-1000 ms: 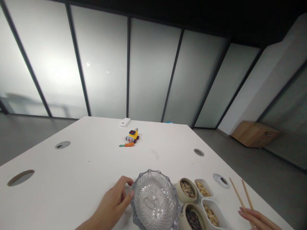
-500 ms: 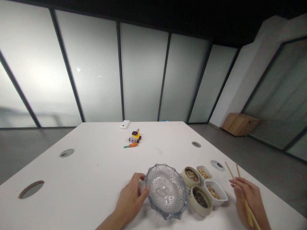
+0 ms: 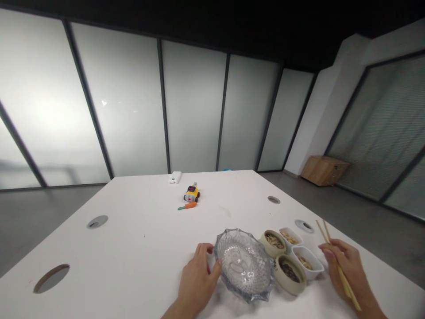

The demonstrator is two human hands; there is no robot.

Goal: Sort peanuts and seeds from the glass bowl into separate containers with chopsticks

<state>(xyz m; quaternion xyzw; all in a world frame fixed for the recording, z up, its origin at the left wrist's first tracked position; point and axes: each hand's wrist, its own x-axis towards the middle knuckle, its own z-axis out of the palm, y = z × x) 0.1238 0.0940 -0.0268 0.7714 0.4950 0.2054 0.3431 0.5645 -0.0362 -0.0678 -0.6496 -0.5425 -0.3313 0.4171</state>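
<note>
My left hand (image 3: 198, 279) holds the near left edge of a clear scalloped glass bowl (image 3: 245, 266), thumb at the rim and fingers curled by its outer side. No contents show in the bowl. In my right hand (image 3: 347, 270) is a pair of wooden chopsticks (image 3: 341, 277), their tips pointing up and away, slightly apart with nothing between them. Between bowl and right hand cluster two beige round bowls, one of striped seeds (image 3: 273, 243) and one of dark seeds (image 3: 290, 275), plus two white dishes (image 3: 320, 267) (image 3: 291, 237) holding pale tan pieces, perhaps peanuts.
Farther back on the white table (image 3: 133, 266) are a yellow toy vehicle (image 3: 192, 192), an orange-handled toy screwdriver (image 3: 190, 206) and a white box-shaped device (image 3: 175, 177). Round holes pierce the tabletop, one at the left (image 3: 51, 279). A wooden cabinet (image 3: 323, 170) stands on the floor.
The view has shifted, so the table items sit farther right in it. The chopstick tips have come closer together. My left hand stays at the glass bowl's edge.
</note>
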